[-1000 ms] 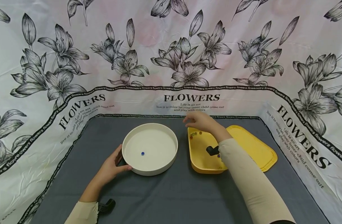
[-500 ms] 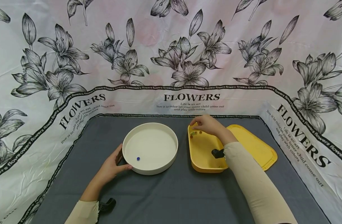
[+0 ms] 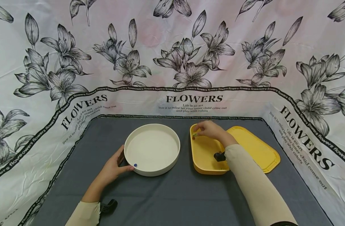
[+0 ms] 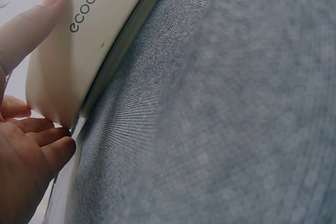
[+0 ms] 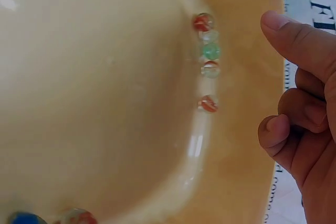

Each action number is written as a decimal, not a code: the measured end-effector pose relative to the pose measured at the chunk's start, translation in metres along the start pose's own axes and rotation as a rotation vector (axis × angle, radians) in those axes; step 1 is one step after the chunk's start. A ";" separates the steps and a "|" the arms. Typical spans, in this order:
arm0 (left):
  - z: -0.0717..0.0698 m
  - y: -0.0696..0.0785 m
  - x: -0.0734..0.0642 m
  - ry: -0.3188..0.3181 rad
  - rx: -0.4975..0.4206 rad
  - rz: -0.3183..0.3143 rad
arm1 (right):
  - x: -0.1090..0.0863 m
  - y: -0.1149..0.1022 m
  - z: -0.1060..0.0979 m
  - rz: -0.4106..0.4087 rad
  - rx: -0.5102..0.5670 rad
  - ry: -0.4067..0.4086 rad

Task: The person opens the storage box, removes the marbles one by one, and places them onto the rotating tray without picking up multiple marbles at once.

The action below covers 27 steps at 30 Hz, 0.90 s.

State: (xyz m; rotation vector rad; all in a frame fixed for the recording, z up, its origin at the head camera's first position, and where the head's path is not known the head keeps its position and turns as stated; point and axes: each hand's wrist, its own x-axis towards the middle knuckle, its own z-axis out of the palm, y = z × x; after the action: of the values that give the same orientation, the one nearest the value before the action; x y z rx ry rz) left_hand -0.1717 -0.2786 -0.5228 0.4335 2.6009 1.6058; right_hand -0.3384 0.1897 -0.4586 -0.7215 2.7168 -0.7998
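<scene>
Five marbles [image 5: 208, 59] sit along the yellow tray's [image 3: 202, 158] far wall under my right hand [image 3: 210, 130], fingers curled and holding nothing; I could fumble one, while my left hand [image 3: 113, 168] grips the white dish [image 3: 172, 157], jolting its blue marble [image 3: 135, 165].

The white dish [image 4: 79, 45] by the left fingers [image 4: 31, 24] reads "ecoco"; the backdrop cloth [image 3: 194, 99] beyond the right fingers reads "FLOWERS".
</scene>
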 end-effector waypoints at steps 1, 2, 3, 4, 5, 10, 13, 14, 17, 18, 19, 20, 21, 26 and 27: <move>0.000 0.000 0.000 -0.001 -0.001 -0.001 | 0.001 0.002 0.001 -0.007 -0.003 -0.006; -0.001 0.001 0.000 -0.001 -0.001 -0.002 | 0.003 0.004 0.003 -0.014 -0.004 -0.011; -0.001 0.001 -0.001 -0.001 -0.002 -0.002 | 0.004 0.006 0.004 -0.019 -0.006 -0.016; -0.001 0.001 -0.001 -0.002 -0.004 -0.001 | 0.005 0.008 0.006 -0.023 -0.008 -0.019; -0.001 0.002 -0.001 -0.003 -0.004 0.000 | 0.006 0.010 0.007 -0.028 -0.003 -0.024; -0.001 0.003 -0.002 -0.008 -0.003 0.001 | 0.008 0.017 0.015 -0.029 0.017 -0.052; -0.002 0.003 -0.002 -0.004 -0.003 -0.004 | 0.008 0.020 0.018 -0.030 0.043 -0.060; -0.001 0.003 -0.002 -0.003 -0.004 -0.005 | 0.008 0.021 0.019 -0.033 0.044 -0.061; 0.000 0.002 -0.002 -0.002 -0.004 -0.008 | 0.009 0.021 0.022 -0.046 0.041 -0.064; 0.000 0.002 -0.002 -0.002 -0.004 -0.007 | 0.010 0.022 0.022 -0.049 0.036 -0.068; 0.000 0.001 -0.002 -0.004 -0.005 -0.005 | 0.010 0.022 0.023 -0.051 0.030 -0.069; 0.000 0.000 -0.002 -0.005 -0.005 -0.004 | 0.011 0.023 0.023 -0.054 0.027 -0.073; 0.000 0.000 -0.002 -0.005 -0.004 -0.003 | 0.011 0.022 0.024 -0.051 0.030 -0.076; 0.000 -0.003 -0.001 0.001 -0.003 0.003 | 0.013 0.021 0.027 -0.060 0.035 -0.075; 0.000 -0.003 -0.001 0.001 -0.003 0.005 | 0.013 0.021 0.027 -0.059 0.035 -0.074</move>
State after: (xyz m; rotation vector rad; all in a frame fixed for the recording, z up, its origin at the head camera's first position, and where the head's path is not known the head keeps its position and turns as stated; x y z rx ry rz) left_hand -0.1714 -0.2805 -0.5253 0.4399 2.5996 1.6121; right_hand -0.3487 0.1858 -0.4936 -0.8109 2.6202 -0.8147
